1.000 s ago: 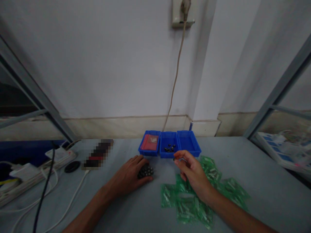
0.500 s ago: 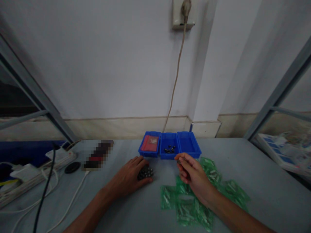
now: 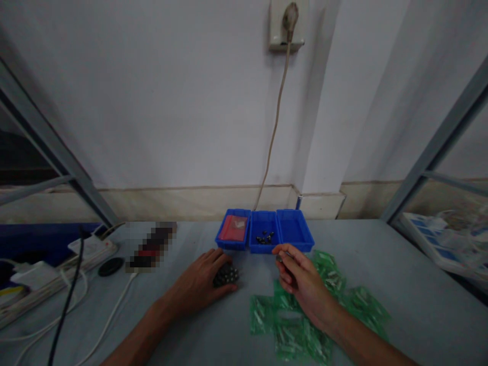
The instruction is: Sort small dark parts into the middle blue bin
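My left hand (image 3: 202, 279) rests on the table, its fingers and thumb curled around a cluster of small dark metal parts with shiny ends (image 3: 226, 275). Part of that cluster is hidden under the palm. My right hand (image 3: 299, 274) is raised in front of the blue bins, pinching one small metal part (image 3: 280, 258) between thumb and forefinger; its exact kind is too small to make out. Several green plastic packets (image 3: 262, 315) with slender pieces inside lie around and beneath the right forearm. Loose dark metal parts (image 3: 264, 237) sit in the middle blue bin (image 3: 263, 218).
The left blue bin (image 3: 240, 212) holds a red packet (image 3: 232, 229); the right blue bin (image 3: 293, 229) adjoins the middle one. On the left are a pixelated object (image 3: 152, 249), a black disc (image 3: 111, 267), cables and a power strip (image 3: 49, 290). A white tray (image 3: 434, 244) stands far right.
The whole view has shifted slightly. Both hands keep nearly the same pose, the left around the cluster and the right pinching the small part.
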Motion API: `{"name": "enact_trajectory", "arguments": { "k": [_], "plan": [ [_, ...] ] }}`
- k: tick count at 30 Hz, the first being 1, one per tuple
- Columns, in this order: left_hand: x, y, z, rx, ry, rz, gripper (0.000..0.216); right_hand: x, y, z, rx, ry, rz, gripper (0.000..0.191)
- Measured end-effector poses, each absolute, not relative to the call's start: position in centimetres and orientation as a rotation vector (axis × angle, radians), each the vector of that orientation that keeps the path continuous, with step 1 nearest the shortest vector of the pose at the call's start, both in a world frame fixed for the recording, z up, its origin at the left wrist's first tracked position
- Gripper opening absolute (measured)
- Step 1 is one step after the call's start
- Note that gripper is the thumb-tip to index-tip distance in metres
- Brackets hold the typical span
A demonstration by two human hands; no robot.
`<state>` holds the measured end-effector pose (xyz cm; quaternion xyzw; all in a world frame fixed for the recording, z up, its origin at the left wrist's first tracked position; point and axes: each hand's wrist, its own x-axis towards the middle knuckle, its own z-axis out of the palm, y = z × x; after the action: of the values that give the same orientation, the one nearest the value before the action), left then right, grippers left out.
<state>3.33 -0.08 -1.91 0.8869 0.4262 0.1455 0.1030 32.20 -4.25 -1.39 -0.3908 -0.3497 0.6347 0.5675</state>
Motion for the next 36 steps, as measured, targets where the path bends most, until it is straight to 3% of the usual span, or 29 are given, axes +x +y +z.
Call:
{"name": "enact_trajectory", "arguments": {
  "k": [23, 36],
  "plan": [
    [3.15, -0.03, -1.88, 2.591, 1.27, 0.438, 0.049, 31.81, -4.54, -1.87, -1.002, -1.008, 1.388, 0.035],
    [2.89, -0.08, -2.23, 2.593, 1.269, 0.465, 0.047, 31.77, -3.78, -2.09, -0.935, -0.824, 1.536, 0.049]
  ]
}}
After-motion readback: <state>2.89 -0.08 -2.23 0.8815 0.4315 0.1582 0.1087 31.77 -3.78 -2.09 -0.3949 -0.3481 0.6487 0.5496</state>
